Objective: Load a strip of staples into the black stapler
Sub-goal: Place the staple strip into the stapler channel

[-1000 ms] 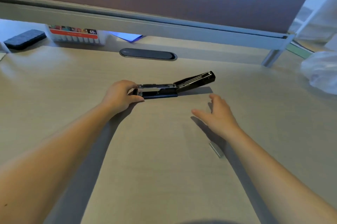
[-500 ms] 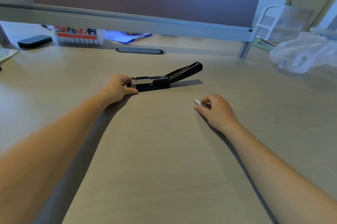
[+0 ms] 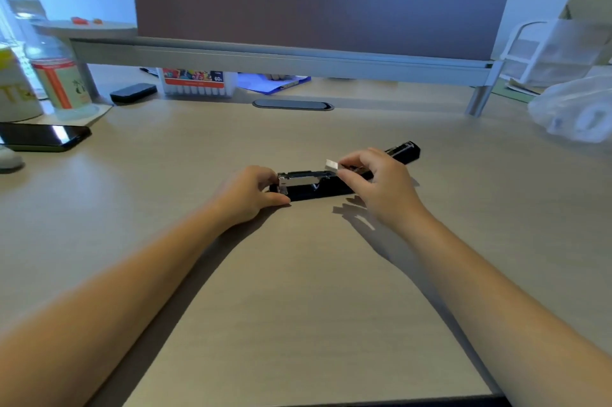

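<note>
The black stapler [image 3: 314,189] lies open on the desk, its lid [image 3: 402,152] swung back to the right and its metal magazine exposed. My left hand [image 3: 251,193] grips the stapler's left front end and holds it down. My right hand [image 3: 381,183] pinches a short silver strip of staples [image 3: 331,164] between thumb and fingertips. The strip hovers just above the right part of the open magazine. My right hand hides the stapler's hinge.
A black phone [image 3: 43,138] lies at the left, with a mug and a bottle [image 3: 56,75] behind it. A marker box [image 3: 195,82], a dark eraser block [image 3: 132,92] and a cable slot [image 3: 293,105] sit under the divider. A crumpled plastic bag [image 3: 576,112] rests at the right.
My right hand picked the staple strip up from the desk and carried it left and up to the open stapler. My left hand stayed on the stapler's front end.
</note>
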A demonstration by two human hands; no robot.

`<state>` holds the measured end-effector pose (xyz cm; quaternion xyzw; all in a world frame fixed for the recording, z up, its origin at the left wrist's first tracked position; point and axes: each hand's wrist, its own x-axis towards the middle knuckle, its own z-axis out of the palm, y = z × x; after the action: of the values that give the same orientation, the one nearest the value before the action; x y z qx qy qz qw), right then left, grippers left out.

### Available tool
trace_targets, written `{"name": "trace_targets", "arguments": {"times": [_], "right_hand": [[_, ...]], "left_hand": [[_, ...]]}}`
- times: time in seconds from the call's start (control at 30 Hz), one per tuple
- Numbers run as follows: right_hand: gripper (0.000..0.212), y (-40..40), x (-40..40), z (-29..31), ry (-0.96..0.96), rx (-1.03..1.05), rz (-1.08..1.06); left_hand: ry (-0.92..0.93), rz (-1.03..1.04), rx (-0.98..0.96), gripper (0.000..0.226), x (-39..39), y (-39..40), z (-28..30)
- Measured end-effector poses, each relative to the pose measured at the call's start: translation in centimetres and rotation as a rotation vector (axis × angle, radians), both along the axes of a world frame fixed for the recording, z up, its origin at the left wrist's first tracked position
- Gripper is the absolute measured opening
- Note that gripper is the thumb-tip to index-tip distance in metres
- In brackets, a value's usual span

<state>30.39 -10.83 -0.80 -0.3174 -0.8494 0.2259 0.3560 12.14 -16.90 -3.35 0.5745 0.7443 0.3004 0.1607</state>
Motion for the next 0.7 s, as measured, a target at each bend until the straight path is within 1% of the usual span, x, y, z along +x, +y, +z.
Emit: {"name": "trace_targets", "arguments": {"times": [0.07,0.13,0.2,0.47,0.7], "right_hand": [[0.016,-0.5,-0.9,0.1,-0.003,0.017,0.04],[0.018,-0.8,-1.6,0.2,-0.037,0.042,0.079],[0.019,-1.0,-2.1,0.2,-0.088,0.053,0.116],[0.022,-1.4,-2.0,-0.6,-0.233,0.015,0.17],[0.018,-1.6,-1.8,-0.4,-0.249,-0.028,0.183]], "left_hand": [[0.043,-0.021,0.004,0.014,0.4,-1.2,0.1],[0.08,-0.029,-0.004,0.028,0.7,-2.1,0.2],[0.089,-0.043,-0.007,0.033,0.9,-2.7,0.3],[0.069,-0.131,0.012,0.033,1.0,-3.8,0.1],[0.101,-0.141,-0.003,0.04,0.6,-3.7,0.0]]}}
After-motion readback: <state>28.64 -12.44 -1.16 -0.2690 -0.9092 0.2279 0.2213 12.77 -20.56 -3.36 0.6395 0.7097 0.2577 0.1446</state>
